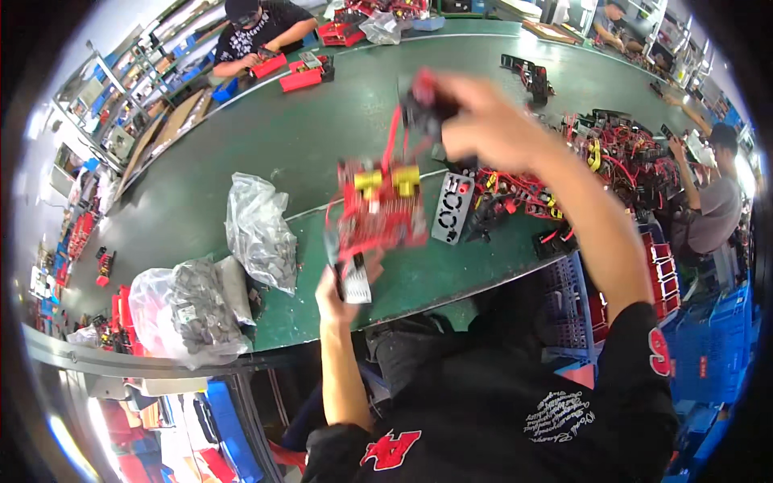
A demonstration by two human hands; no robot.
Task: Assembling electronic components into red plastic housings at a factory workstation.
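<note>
My left hand [328, 298] is closed around the lower end of a red circuit board [378, 221] with yellow parts on top, held tilted above the green table. A black piece with a white label [355, 283] shows beside its fingers. Higher up and to the right, my right hand [495, 133] grips a black part with a red end [428, 105], blurred by motion. Red wires [393, 135] run between this part and the board. Just right of the board lies a silver plate with round cut-outs [452, 208].
Clear bags of small grey pieces [264, 233] lie on the left. A heap of wired red boards [612, 161] covers the right side of the table [322, 129]. Blue crates [708, 346] stand at the lower right. Other people [262, 36] work around the table.
</note>
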